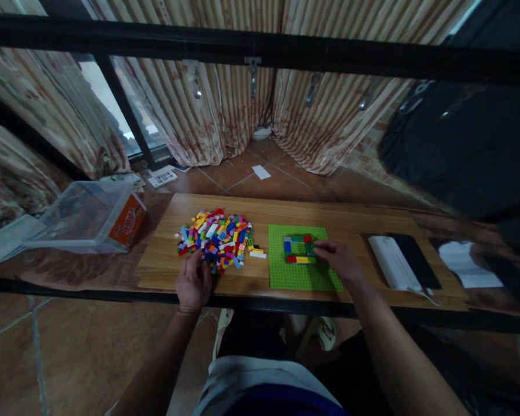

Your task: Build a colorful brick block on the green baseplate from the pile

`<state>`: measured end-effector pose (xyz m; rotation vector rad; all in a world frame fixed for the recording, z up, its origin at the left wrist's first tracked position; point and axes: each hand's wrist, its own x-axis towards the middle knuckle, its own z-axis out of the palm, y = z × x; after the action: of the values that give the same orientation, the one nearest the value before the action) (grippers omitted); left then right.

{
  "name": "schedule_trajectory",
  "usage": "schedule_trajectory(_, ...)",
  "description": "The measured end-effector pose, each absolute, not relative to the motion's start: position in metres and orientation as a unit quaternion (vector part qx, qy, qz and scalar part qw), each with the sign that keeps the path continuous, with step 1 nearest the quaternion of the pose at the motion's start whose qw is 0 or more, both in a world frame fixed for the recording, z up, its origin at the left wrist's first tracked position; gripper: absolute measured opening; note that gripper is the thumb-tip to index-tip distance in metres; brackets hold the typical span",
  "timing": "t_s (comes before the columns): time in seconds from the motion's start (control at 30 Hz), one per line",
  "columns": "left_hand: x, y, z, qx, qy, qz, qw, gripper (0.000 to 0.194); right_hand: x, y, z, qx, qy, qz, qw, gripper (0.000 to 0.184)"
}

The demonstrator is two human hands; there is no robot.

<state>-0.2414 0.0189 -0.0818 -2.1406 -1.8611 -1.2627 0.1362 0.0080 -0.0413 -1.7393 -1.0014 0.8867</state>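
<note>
A heap of small multicoloured toy bricks (216, 234) lies on the wooden board. My left hand (193, 284) rests at the heap's front edge, fingers touching the bricks and thumb apart from them; no brick shows in its hold. Right of the heap is a bright green studded baseplate (279, 277). A low rectangular outline of bricks (301, 260) in red, yellow, blue and green stands on it. The fingertips of my right hand (338, 259) are pinched at the outline's right side, on a dark green brick (311, 248) they partly cover.
A clear plastic tub (82, 214) with an orange label stands at the left. Right of the baseplate lie a white pouch-like object (392, 263), a dark flat object (416, 260) and crumpled white paper (470, 264). A few loose bricks (257, 253) sit between heap and baseplate.
</note>
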Motion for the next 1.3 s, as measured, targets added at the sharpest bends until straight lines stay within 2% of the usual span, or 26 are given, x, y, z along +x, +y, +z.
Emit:
schedule_trajectory(0.4, -0.238, 0.015, -0.078, -0.678, -0.617, -0.4, -0.001, 0.032, 0.135, 0.012, -0.031, -0.733, -0.428, 0.36, 0.386, 0.037)
schedule_trajectory(0.73, -0.238, 0.014, -0.076, -0.679, -0.621, -0.392, 0.0, 0.033, 0.14, 0.013, -0.03, -0.724, -0.401, 0.411, 0.383, 0.033)
schedule_trajectory(1.3, -0.237, 0.013, -0.076, -0.678, -0.627, -0.384, -0.002, 0.034, 0.132, 0.013, -0.033, -0.765, -0.377, 0.364, 0.373, 0.019)
